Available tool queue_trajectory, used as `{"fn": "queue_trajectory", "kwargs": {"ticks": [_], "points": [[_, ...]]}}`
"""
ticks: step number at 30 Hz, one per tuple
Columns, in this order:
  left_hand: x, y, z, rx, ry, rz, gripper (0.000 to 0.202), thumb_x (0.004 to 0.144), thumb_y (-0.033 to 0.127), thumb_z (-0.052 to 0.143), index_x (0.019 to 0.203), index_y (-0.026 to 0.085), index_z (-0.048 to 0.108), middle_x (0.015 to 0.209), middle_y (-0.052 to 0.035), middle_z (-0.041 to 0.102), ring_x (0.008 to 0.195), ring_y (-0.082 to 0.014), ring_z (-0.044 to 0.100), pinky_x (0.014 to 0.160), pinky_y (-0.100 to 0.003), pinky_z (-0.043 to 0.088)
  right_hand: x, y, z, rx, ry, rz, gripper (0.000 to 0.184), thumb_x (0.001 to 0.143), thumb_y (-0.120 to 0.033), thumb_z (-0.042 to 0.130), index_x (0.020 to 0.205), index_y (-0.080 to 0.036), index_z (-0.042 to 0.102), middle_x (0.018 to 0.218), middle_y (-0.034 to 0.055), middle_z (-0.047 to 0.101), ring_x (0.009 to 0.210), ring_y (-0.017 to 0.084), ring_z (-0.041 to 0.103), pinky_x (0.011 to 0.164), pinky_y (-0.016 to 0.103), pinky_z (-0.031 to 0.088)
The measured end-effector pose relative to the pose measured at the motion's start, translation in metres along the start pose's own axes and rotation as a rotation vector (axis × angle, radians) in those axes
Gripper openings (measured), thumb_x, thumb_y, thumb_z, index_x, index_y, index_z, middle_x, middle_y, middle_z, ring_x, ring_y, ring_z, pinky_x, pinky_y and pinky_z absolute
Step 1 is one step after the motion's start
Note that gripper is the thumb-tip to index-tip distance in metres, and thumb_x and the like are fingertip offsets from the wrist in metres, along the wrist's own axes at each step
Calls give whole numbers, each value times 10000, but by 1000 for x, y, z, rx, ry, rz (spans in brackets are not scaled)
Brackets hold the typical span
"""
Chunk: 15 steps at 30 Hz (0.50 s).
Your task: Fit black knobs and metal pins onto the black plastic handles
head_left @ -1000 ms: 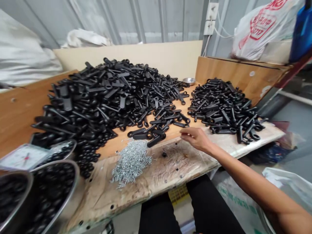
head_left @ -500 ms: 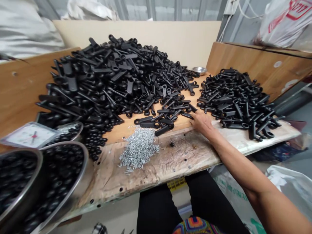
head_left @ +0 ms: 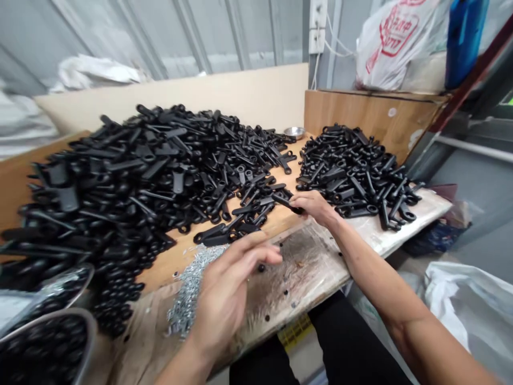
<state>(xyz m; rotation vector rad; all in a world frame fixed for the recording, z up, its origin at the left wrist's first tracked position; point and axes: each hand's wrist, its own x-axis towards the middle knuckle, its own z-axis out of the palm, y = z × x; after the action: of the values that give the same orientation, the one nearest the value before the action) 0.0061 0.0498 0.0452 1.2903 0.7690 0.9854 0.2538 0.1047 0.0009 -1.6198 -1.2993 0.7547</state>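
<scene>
Right hand [head_left: 315, 207] is closed on one black moulded lever [head_left: 285, 201], pinching it between thumb and fingertips at the edge of a loose scatter of levers [head_left: 236, 222] on the wooden bench [head_left: 276, 219]. Left hand [head_left: 226, 299] is open, fingers spread and slightly curved, above a heap of small silver fasteners [head_left: 186, 305]; contact with the heap cannot be determined. Large lever pile [head_left: 160, 166] lies beyond the left hand. Smaller lever pile [head_left: 356, 176] lies just beyond the right hand. Steel bowl [head_left: 54, 319] holding round black parts stands at lower left.
</scene>
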Motion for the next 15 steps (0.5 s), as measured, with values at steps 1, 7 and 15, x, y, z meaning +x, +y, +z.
{"fn": "queue_trajectory", "kwargs": {"ticks": [1, 7, 15], "points": [[15, -8, 5, 4, -9, -19, 242, 754, 293, 594, 943, 145, 626, 821, -67, 666, 818, -186, 586, 747, -306, 437, -2, -3, -3, 219, -37, 19, 232, 715, -293, 516, 817, -125, 640, 619, 16, 578, 503, 121, 521, 447, 218, 395], [53, -54, 11, -146, -34, -95, 379, 735, 312, 609, 1078, 154, 576, 967, -68, 652, 888, -177, 575, 701, -249, 408, -25, -22, 26, 572, -308, -59, 225, 683, -275, 623, 862, -140, 645, 704, 22, 610, 566, 120, 556, 491, 226, 438], [55, -62, -8, -277, 265, -167, 230, 738, 345, 492, 651, 139, 545, 560, -8, 545, 474, -101, 473, 483, -227, 381, -52, -60, 58, -123, -554, -460, 123, 764, -282, 607, 796, -188, 680, 791, 26, 645, 741, 148, 575, 676, 247, 440]]}}
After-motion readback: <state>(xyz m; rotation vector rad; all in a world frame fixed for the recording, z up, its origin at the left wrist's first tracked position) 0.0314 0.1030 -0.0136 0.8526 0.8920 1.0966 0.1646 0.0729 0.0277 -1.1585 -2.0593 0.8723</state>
